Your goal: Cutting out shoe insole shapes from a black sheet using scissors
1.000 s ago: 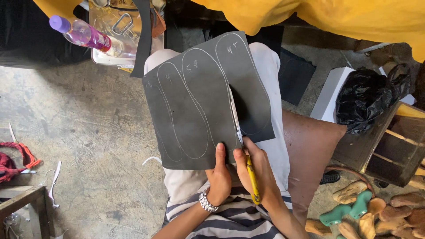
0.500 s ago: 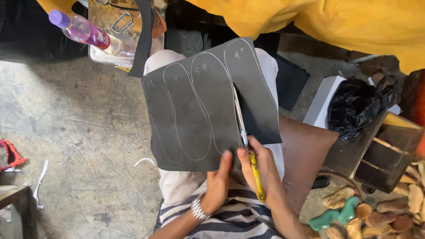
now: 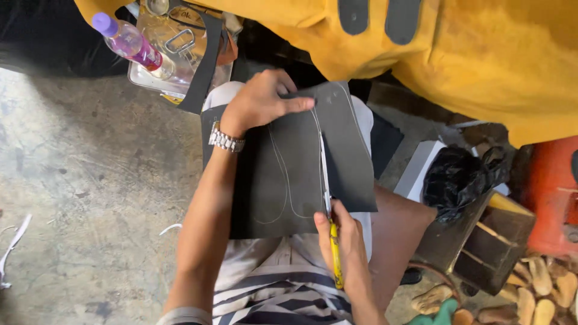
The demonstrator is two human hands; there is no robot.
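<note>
Left hand (image 3: 260, 99) flat, pressing dark sheet (image 3: 283, 180) at far edge; right hand (image 3: 337, 238) grip closed on yellow-handled scissors (image 3: 330, 210). Sheet likely thin, floppy; best supported beside cut line.

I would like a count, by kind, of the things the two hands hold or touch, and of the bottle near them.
Dark sheet with drawn sole outlines: 1, left hand pressing on it
Yellow-handled scissors: 1, in the right hand
Clear bottle with purple cap: 1
Total: 3
</note>
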